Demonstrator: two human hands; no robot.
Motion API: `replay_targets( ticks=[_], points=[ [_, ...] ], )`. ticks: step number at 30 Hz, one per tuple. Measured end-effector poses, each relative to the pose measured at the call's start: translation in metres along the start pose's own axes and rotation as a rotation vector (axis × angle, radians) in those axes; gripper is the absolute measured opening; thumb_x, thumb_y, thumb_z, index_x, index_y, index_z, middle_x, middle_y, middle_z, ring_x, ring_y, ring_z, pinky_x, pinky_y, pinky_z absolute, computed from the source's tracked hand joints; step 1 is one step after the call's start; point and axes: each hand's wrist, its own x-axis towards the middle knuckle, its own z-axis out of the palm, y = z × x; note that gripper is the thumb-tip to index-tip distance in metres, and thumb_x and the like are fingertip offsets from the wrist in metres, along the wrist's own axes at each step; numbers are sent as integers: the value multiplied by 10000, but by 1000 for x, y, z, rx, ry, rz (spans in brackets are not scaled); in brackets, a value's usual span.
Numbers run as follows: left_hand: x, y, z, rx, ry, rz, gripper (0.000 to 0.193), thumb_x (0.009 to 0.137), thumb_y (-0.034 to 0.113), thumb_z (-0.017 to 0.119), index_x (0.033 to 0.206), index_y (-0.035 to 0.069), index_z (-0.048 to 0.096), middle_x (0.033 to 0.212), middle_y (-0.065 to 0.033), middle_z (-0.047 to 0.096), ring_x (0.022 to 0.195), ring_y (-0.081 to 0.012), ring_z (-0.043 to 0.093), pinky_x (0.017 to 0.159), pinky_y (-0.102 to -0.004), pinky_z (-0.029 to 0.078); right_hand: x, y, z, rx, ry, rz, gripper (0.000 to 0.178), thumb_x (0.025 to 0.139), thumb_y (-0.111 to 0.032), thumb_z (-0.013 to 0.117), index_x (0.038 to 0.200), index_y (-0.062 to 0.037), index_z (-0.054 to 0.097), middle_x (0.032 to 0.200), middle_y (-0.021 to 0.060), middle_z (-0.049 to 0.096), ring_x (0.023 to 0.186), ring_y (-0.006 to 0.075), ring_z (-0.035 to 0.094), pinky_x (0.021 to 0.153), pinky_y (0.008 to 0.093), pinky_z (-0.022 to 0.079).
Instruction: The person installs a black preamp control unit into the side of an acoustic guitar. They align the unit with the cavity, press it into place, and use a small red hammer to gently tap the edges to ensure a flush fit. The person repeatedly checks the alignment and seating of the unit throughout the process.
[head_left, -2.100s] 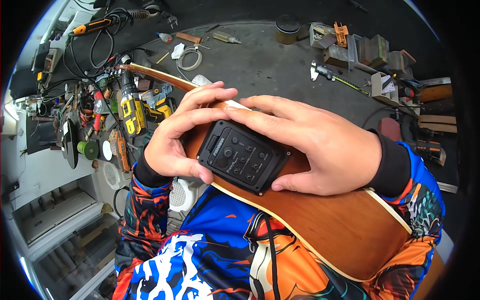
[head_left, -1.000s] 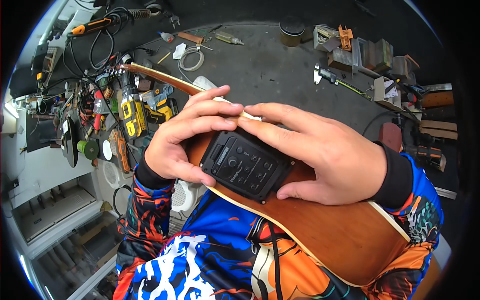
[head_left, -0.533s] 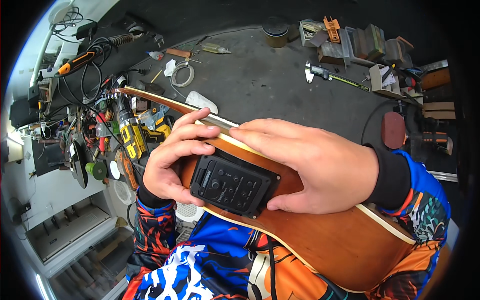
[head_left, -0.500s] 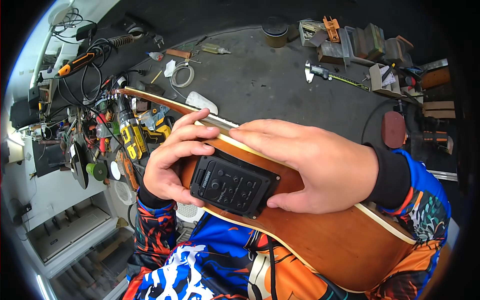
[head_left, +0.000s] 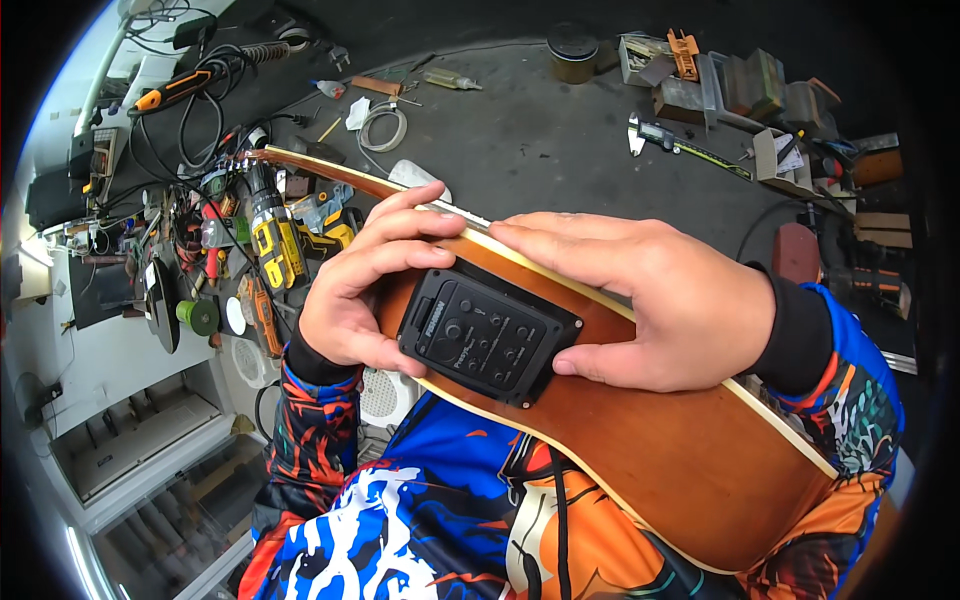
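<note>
Head view, centre: my left hand (head_left: 365,275) and right hand (head_left: 670,300), thumbs spread from fingers, hold the guitar (head_left: 680,450); black control panel (head_left: 505,335) inset, any remaining step not discernible.

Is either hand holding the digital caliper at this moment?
No, the caliper lies on the dark bench, apart from the left hand and right hand, which are both on the brown guitar.
</note>
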Motion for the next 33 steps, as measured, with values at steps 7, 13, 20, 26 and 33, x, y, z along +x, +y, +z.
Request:
replay_targets(
  ticks=[7,13,20,26,33],
  points=[
    [1,1,0,12,-7,-21,886,660,580,934,1327,47,693,1471,-178,603,1491,-468,384,1228,-612,248,1,3,-1,2,-13,-22,878,792,-78,834,1568,-3,429,1515,249,533,1365,424,557,1130,435,473],
    [1,0,0,23,-10,-40,899,649,577,937,1338,54,691,1478,-175,599,1505,-464,374,1234,-599,240,1,7,0,13,-16,-45,871,807,-93,807,1576,14,412,1522,277,519,1391,443,531,1159,453,441],
    [1,1,-1,25,-10,-38,898,660,566,933,1357,55,686,1482,-167,599,1505,-449,378,1232,-587,254,2,6,-2,43,-43,-53,847,843,-134,793,1575,35,402,1525,284,518,1406,429,526,1170,444,426],
    [4,2,-1,43,-32,-12,877,692,543,925,1379,59,675,1489,-159,597,1503,-440,380,1226,-577,273,4,0,1,-5,12,-60,761,873,-194,780,1507,80,460,1441,282,572,1283,438,606,1109,431,485],
    [5,4,0,57,-27,-2,876,710,576,909,1382,66,672,1489,-154,598,1499,-437,385,1215,-570,290,4,-4,-4,15,-74,20,817,864,-134,792,1567,41,414,1545,286,499,1433,431,503,1180,442,416]
  ],
)
